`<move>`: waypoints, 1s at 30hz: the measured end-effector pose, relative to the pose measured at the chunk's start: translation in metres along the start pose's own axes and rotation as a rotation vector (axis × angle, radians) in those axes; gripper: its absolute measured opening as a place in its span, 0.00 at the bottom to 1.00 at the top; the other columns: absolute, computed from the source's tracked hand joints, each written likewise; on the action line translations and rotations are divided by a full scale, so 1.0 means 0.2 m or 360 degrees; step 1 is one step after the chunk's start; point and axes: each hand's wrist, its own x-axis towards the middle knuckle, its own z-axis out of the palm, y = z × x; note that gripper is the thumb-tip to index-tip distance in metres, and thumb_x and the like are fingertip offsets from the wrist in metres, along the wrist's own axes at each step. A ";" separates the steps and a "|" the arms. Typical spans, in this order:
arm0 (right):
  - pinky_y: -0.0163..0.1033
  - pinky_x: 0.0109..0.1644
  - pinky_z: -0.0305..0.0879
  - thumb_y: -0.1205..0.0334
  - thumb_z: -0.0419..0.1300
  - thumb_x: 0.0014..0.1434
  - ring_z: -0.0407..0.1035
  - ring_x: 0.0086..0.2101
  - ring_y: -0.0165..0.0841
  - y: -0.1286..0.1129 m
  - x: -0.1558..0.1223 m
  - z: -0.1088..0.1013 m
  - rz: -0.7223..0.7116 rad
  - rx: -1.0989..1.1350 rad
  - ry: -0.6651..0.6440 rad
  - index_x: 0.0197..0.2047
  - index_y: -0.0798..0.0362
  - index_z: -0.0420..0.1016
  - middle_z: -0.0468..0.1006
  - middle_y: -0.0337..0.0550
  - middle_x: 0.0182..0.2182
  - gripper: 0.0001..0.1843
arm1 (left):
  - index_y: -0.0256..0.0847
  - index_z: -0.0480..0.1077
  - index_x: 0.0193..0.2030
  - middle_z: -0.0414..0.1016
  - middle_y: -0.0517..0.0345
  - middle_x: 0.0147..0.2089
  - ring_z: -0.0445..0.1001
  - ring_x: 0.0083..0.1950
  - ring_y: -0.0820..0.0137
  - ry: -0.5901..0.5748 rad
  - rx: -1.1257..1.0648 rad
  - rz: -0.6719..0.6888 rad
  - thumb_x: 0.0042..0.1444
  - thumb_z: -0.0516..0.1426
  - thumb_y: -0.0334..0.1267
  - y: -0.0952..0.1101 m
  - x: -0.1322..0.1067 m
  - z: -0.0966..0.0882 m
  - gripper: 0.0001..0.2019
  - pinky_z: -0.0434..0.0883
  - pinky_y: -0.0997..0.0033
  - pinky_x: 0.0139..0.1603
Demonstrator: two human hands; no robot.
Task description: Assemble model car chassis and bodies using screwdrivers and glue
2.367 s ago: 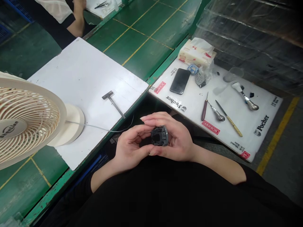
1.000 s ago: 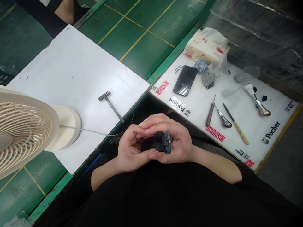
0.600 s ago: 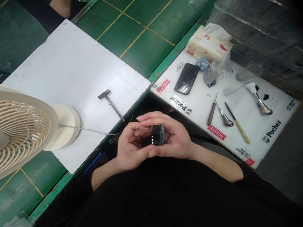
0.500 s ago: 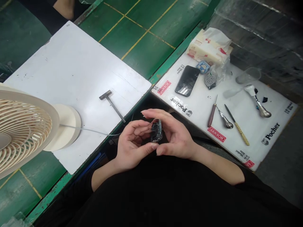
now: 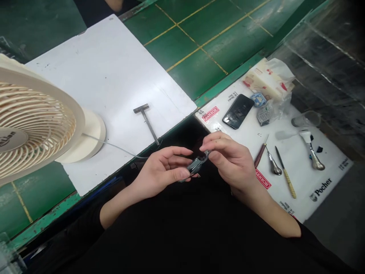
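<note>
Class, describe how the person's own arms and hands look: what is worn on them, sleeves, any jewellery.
The left hand and right hand are bare: no gloves, rings or watch show. Both forearms are uncovered. The plain black top has short sleeves; the left sleeve and right sleeve end near the elbows.

Held part (image 5: 196, 165): looked grey plastic, faintly shiny.
Fan (image 5: 37, 118): was smooth cream plastic.
Bench (image 5: 199, 42): wore scuffed, matt green paint.
Phone (image 5: 238, 111): showed glossy black glass.
Awl (image 5: 260, 155): had reddish wooden handle, metal tip.
Tissue pack (image 5: 268, 78): had crinkled shiny film.
</note>
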 end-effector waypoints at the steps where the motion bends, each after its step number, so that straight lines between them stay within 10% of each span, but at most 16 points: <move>1: 0.44 0.47 0.81 0.52 0.76 0.74 0.80 0.42 0.37 0.00 0.01 0.01 0.0066 0.0050 0.0000 0.50 0.42 0.94 0.86 0.44 0.43 0.06 | 0.42 0.83 0.64 0.93 0.43 0.53 0.95 0.50 0.52 -0.0057 -0.0081 -0.0076 0.66 0.78 0.44 0.01 -0.01 0.00 0.23 0.91 0.62 0.48; 6: 0.37 0.28 0.70 0.43 0.78 0.70 0.72 0.28 0.31 0.01 0.01 0.06 0.0455 0.0243 0.0083 0.45 0.46 0.93 0.84 0.40 0.34 0.15 | 0.41 0.84 0.61 0.92 0.40 0.56 0.95 0.52 0.50 -0.0071 -0.0106 -0.0123 0.72 0.73 0.52 0.01 -0.04 0.00 0.20 0.92 0.60 0.48; 13: 0.35 0.26 0.71 0.49 0.81 0.68 0.75 0.25 0.28 0.00 -0.07 0.08 0.0520 0.0210 0.0292 0.46 0.45 0.94 0.87 0.39 0.35 0.11 | 0.45 0.87 0.65 0.92 0.47 0.61 0.91 0.57 0.57 0.0121 0.0387 0.0167 0.67 0.77 0.40 -0.01 -0.04 -0.01 0.21 0.89 0.61 0.58; 30: 0.39 0.45 0.83 0.69 0.77 0.72 0.84 0.38 0.33 -0.01 -0.24 0.00 -0.0278 -0.0505 0.0271 0.58 0.42 0.92 0.92 0.37 0.40 0.16 | 0.49 0.89 0.62 0.92 0.52 0.56 0.90 0.54 0.61 0.0192 0.0621 0.0303 0.67 0.77 0.36 -0.05 -0.03 0.07 0.18 0.86 0.65 0.56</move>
